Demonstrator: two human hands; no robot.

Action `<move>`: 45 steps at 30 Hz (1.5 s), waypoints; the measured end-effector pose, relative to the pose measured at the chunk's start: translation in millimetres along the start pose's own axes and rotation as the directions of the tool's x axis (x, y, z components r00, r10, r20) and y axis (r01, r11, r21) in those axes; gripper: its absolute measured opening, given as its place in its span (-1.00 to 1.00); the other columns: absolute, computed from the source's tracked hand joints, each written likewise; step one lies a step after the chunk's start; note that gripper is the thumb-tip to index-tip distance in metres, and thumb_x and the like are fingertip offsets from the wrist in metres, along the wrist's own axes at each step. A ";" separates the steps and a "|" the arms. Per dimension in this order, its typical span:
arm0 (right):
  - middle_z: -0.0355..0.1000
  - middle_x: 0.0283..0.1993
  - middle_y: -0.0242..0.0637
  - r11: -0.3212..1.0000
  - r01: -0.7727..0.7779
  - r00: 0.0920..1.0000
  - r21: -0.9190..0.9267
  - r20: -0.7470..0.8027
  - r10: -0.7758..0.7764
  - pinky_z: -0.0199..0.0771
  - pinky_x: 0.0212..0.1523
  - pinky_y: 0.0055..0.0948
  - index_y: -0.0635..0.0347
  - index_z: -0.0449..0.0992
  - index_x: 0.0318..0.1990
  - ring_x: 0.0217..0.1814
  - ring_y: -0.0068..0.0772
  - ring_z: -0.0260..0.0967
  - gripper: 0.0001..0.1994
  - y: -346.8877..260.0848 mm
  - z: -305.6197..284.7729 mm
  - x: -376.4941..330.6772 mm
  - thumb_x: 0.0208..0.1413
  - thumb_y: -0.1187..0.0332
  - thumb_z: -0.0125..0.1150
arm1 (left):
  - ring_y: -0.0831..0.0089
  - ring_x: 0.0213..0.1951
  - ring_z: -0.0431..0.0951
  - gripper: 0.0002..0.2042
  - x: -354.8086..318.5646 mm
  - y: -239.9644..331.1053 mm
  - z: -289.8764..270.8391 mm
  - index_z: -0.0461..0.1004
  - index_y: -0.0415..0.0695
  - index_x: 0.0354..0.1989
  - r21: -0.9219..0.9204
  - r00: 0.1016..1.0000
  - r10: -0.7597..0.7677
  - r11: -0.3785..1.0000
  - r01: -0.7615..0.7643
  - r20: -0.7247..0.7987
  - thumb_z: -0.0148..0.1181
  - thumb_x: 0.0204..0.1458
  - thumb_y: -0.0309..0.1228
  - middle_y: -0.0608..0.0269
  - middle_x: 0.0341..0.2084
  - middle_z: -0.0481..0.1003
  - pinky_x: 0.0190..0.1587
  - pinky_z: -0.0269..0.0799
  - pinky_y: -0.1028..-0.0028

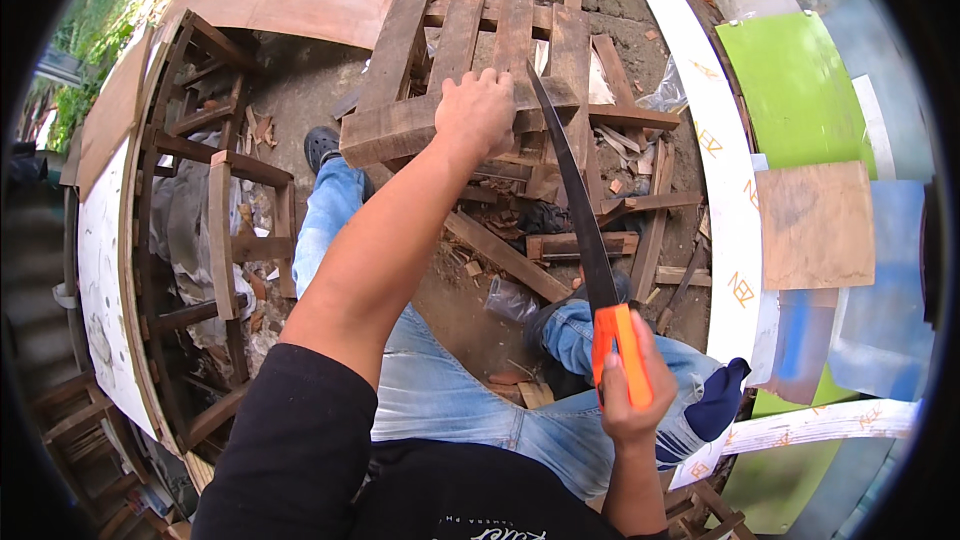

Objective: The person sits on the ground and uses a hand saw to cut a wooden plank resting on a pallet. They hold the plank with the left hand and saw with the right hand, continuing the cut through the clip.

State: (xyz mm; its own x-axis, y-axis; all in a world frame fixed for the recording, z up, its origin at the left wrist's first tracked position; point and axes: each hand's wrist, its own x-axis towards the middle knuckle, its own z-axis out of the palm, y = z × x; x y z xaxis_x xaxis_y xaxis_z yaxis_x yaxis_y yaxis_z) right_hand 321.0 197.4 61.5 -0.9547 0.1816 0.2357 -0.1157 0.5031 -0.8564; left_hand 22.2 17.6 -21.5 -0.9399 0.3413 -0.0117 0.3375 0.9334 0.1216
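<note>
Notably, bare ground [312, 75] opens upper left; white board [728, 240] edges the right. Wooden beam [390, 132] lies across slats [513, 32], upper centre. Left hand [475, 112] bends over it, fingertips hidden, closure untellable. Right hand [640, 392], lower right, wraps the handle of the saw [582, 208].

A brown plywood piece [815, 227] overlaps a bright green panel [792, 90].
</note>
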 end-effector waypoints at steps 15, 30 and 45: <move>0.58 0.08 0.15 0.986 -0.169 0.985 0.010 0.027 0.169 0.54 0.15 -0.34 0.59 0.44 0.21 0.11 -0.14 0.61 -0.53 10.5 -6.4 -29.7 0.12 0.57 0.22 | 0.11 0.16 0.50 -0.44 5.0 -2.1 2.5 0.41 -0.10 0.12 -0.006 0.995 0.010 1.000 -0.010 0.095 0.41 -0.11 -0.34 0.11 0.07 0.49 0.15 0.42 0.04; 0.60 0.05 0.10 0.989 -0.130 0.990 0.066 -0.049 0.133 0.54 0.15 -0.34 0.53 0.46 0.22 0.07 -0.17 0.62 -0.54 32.7 32.3 16.4 0.14 0.55 0.22 | 0.10 0.16 0.51 -0.44 3.7 -1.2 -8.6 0.43 -0.12 0.13 -0.018 0.993 0.010 1.000 -0.008 0.115 0.40 -0.12 -0.36 0.12 0.07 0.51 0.13 0.44 0.04; 0.58 0.11 0.11 0.996 0.085 0.994 0.033 -0.069 -0.082 0.51 0.17 -0.38 0.44 0.49 0.23 0.14 -0.24 0.58 -0.55 46.7 84.5 112.6 0.16 0.54 0.27 | 0.12 0.16 0.51 -0.43 -2.0 2.0 -6.5 0.41 -0.12 0.14 -0.009 0.998 0.009 1.000 -0.009 0.067 0.41 -0.12 -0.35 0.12 0.04 0.50 0.15 0.43 0.04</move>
State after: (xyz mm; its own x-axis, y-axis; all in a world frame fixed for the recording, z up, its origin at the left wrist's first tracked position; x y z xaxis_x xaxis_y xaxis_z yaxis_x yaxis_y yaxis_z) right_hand 184.9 170.0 9.2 -0.9207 0.1973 0.3366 -0.2054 0.4884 -0.8481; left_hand 24.4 18.1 -14.8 -0.9310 0.3568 -0.0775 0.3454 0.9294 0.1305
